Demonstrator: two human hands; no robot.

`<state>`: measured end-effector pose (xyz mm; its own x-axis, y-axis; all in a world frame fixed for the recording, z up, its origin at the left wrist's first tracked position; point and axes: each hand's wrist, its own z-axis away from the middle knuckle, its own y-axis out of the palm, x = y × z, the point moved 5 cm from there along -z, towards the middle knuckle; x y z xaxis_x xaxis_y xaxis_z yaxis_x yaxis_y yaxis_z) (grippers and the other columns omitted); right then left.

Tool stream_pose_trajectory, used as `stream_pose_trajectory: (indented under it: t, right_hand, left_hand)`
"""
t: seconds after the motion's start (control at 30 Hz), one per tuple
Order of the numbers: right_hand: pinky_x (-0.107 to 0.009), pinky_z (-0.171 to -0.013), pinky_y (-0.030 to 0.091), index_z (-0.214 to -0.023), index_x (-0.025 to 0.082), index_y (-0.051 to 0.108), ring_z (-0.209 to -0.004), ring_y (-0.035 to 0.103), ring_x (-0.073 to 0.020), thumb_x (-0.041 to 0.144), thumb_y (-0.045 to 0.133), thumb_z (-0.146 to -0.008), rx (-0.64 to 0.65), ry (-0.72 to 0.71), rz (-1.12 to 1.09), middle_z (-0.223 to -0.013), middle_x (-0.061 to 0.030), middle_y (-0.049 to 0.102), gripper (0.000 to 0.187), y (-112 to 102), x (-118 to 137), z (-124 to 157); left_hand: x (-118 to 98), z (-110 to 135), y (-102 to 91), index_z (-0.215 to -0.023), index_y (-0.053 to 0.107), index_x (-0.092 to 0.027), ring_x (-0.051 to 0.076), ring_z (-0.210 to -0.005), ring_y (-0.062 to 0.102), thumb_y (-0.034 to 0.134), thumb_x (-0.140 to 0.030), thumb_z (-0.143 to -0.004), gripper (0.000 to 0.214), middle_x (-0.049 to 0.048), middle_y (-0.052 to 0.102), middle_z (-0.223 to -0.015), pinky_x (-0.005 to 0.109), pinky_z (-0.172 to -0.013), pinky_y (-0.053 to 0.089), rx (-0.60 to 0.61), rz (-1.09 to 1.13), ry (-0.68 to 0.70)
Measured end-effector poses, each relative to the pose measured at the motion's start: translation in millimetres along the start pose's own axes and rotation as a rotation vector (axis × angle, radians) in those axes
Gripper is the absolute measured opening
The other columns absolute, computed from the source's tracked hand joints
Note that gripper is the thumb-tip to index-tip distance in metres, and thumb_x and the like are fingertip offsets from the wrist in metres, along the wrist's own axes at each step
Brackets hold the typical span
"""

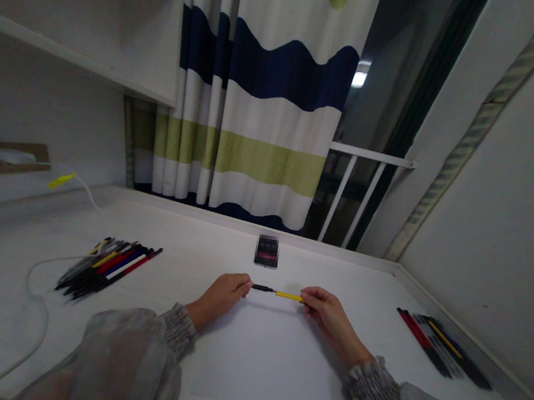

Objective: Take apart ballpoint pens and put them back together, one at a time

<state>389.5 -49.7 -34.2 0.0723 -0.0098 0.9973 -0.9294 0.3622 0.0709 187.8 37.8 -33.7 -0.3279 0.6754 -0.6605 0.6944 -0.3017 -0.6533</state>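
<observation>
A slim pen (278, 292) with a black end and a yellow barrel is held level just above the white table (271, 374). My left hand (221, 295) pinches its black end. My right hand (328, 313) pinches its yellow end. Both hands are closed on the pen, facing each other at the middle of the table. A white sheet of paper (249, 351) lies under and in front of them.
A pile of several pens (104, 264) lies at the left. Another row of pens (442, 350) lies at the right near the wall. A small dark device (267, 251) stands behind the hands. A white cable (37, 306) loops at the left edge.
</observation>
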Motion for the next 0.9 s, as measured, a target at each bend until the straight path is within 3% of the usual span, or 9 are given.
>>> stream_pose_trajectory:
  t: [0.2,0.5,0.67,0.9]
  right_hand:
    - [-0.022,-0.039,0.029,-0.058,0.017,0.059,-0.043,0.041,-0.0076,0.023,0.066,-0.051,-0.165,-0.065,-0.046,-0.050,0.0026,0.051,0.011,-20.9,5.6,-5.9]
    - [-0.023,-0.036,0.025,-0.052,0.018,0.058,-0.037,0.036,-0.0072,0.021,0.061,-0.051,-0.294,-0.084,0.072,-0.044,0.0028,0.049,0.005,-43.7,2.3,-15.1]
    - [-0.022,-0.037,0.024,-0.052,0.018,0.057,-0.037,0.035,-0.0071,0.023,0.062,-0.050,-0.347,-0.134,0.157,-0.043,0.0039,0.049,0.007,-45.6,4.4,-16.3]
    - [-0.024,-0.046,0.031,-0.057,0.019,0.058,-0.047,0.042,-0.0107,0.027,0.061,-0.053,-0.421,-0.281,0.259,-0.049,0.0036,0.050,0.009,-44.0,19.0,-9.2]
  left_hand:
    - [-2.4,0.2,-0.6,-0.058,0.045,-0.017,0.012,-0.057,0.045,0.033,-0.033,-0.081,0.030,-0.0028,0.047,-0.054,0.023,-0.056,0.032,0.012,-0.016,-0.001]
    - [-2.2,0.8,1.0,-0.064,0.053,-0.017,0.014,-0.061,0.047,0.036,-0.030,-0.082,0.028,-0.0002,0.053,-0.062,0.024,-0.059,0.033,0.065,-0.168,0.018]
    - [-7.5,1.5,-1.1,-0.075,0.059,-0.016,0.016,-0.071,0.051,0.042,-0.027,-0.081,0.021,0.0037,0.058,-0.074,0.026,-0.067,0.036,0.058,-0.192,0.069]
    - [-17.4,3.5,-10.2,-0.077,0.059,-0.015,0.013,-0.066,0.051,0.046,-0.027,-0.080,0.018,0.0027,0.056,-0.073,0.025,-0.064,0.040,-0.050,-0.111,0.156]
